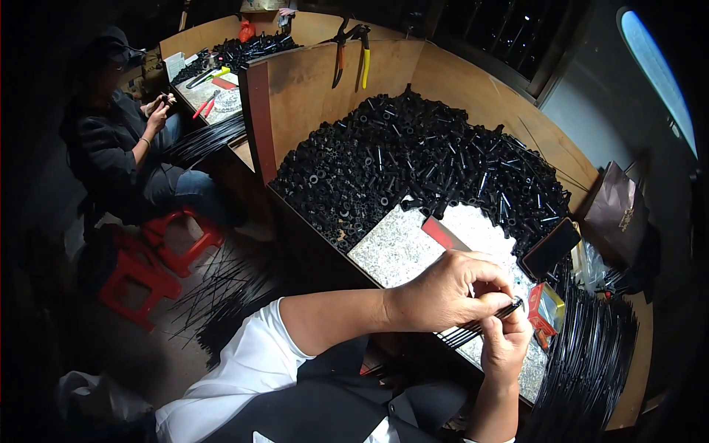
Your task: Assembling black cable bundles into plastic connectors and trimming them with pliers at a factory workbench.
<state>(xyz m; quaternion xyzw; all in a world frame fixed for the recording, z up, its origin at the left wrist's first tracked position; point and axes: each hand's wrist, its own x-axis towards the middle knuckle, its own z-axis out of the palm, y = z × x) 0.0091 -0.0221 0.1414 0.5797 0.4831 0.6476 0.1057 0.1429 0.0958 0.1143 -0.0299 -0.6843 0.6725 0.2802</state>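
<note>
Over the speckled pale work board (391,251), my two hands meet with fingers closed. My left hand (443,292) pinches the ends of several thin black rods from above. Just below and to the right, my right hand (506,347) grips the same thin black rods (461,337), thumb up against them. Their lengths run out to the lower left, under my left wrist. At my fingertips there is a small dark end piece (516,301), too small to make out. A red flat strip (437,233) lies on the board behind my left hand.
A big heap of black tubular parts (413,155) and small rings fills the bench behind. Pliers (351,55) hang on the wooden partition. A phone (552,247), red box (543,314) and bundle of black rods (591,354) lie right. Red stools (136,284) and a seated person (111,140) are left.
</note>
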